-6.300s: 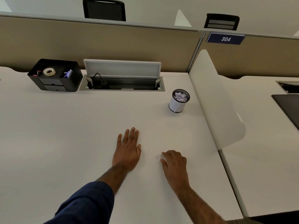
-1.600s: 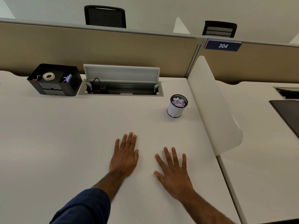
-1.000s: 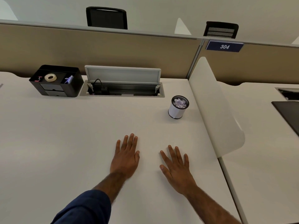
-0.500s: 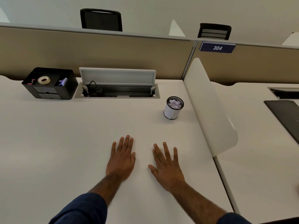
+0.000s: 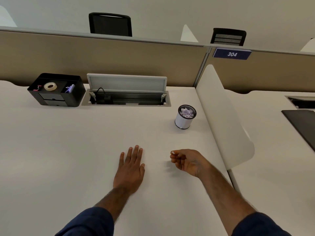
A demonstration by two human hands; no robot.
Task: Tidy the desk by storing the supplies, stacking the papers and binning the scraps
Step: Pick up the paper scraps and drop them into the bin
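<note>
Head view: I see two hands over a smooth white desk (image 5: 68, 150).
The cylindrical, mesh-rimmed bin (image 5: 182, 122) stands upright at far right, with crumpled paper scraps (image 5: 187, 114) inside. The boxy black organizer (image 5: 56, 99) lies lengthwise along the partition at far left and holds a tape roll (image 5: 50, 86). The left hand (image 5: 129, 169) lies flat with its fingers straight. The right hand (image 5: 185, 161) curls its fingers to the thumb; I cannot tell whether it pinches anything.

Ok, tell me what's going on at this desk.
A person is tidying, and it looks nearly done. The left hand lies flat on the desk; the right hand is beside it, fingers loosely curled, with nothing visible in them. The tape roll sits in the black organizer at the back, and crumpled scraps lie in the small white bin. Neither hand touches any supply.
</note>
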